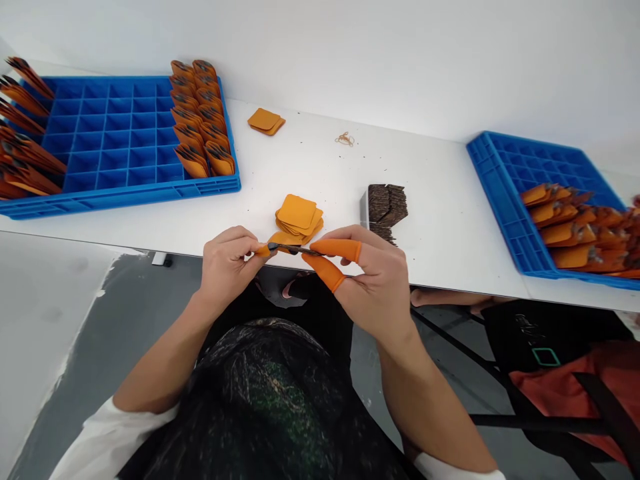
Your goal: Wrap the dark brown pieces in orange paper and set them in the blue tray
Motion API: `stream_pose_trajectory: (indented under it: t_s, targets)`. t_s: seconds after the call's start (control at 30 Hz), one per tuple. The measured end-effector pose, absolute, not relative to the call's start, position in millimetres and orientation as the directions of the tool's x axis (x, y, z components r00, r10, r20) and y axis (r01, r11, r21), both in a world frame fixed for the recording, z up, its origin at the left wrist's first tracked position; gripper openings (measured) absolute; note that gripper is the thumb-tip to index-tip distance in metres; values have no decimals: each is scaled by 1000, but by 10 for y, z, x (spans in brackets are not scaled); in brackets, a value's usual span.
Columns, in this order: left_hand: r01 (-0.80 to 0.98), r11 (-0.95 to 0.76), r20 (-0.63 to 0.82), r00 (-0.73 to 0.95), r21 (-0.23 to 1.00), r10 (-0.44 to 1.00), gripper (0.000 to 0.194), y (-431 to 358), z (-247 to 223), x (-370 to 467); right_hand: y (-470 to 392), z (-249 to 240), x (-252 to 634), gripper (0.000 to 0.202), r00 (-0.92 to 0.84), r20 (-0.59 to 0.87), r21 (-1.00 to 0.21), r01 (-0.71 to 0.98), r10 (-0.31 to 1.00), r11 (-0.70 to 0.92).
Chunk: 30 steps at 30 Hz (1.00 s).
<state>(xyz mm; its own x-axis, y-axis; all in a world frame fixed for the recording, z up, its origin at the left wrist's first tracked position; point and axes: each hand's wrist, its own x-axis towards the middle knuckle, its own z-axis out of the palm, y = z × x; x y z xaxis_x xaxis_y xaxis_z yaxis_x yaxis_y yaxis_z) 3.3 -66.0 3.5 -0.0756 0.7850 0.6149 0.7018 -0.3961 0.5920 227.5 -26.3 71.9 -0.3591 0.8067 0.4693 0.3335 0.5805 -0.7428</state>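
Note:
Between thumb and fingers, my left hand (226, 264) pinches the edge of a small orange pouch (281, 238) with rounded corners, seen nearly edge-on. Across from it, my right hand (376, 279) wears orange finger covers on its thumb and forefinger, and these are closed on a thin dark flat piece (304, 251). The dark piece meets the pouch; how far it sits inside, I cannot tell. Just behind my hands lies a loose pile of flat orange pouches (299, 215). To the right of the pile, thin dark brown pieces (387, 203) stand packed in rows in a light holder.
At the left is a blue compartment crate (117, 140) with filled orange pouches along both sides. Another blue crate (500, 200) at the right holds more. A few orange pouches (266, 121) and some rubber bands (345, 139) lie farther back. Someone sits at the right.

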Motion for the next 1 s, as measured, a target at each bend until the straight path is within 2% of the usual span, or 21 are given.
stream_pose_trajectory:
  t_s: [0.13,0.23,0.43,0.57,0.77,1.0]
  targets:
    - [772,-404,671,-38,490,740,19,-659,12,22,-225,737,2300,13,-433,517,-638,380,739,669]
    - [788,-399,677,-30,469,735,19,-659,-3,12,-188,746,2334,16,-477,496,-610,404,726,682]
    - [747,-403,597,10,528,802,10,-675,24,-8,-139,729,2356,17,-488,492,-620,385,721,684]
    - [723,-389,511,58,571,858,15,-704,55,-45,-111,702,2357,16,-471,488,-651,365,735,666]
    - [713,-355,426,87,605,901,18,-745,106,-90,-68,705,2397,16,-516,471,-615,390,716,685]
    - [668,-307,426,-17,678,904,13,-731,114,-52,-68,716,2400,13,-527,528,-571,361,666,738]
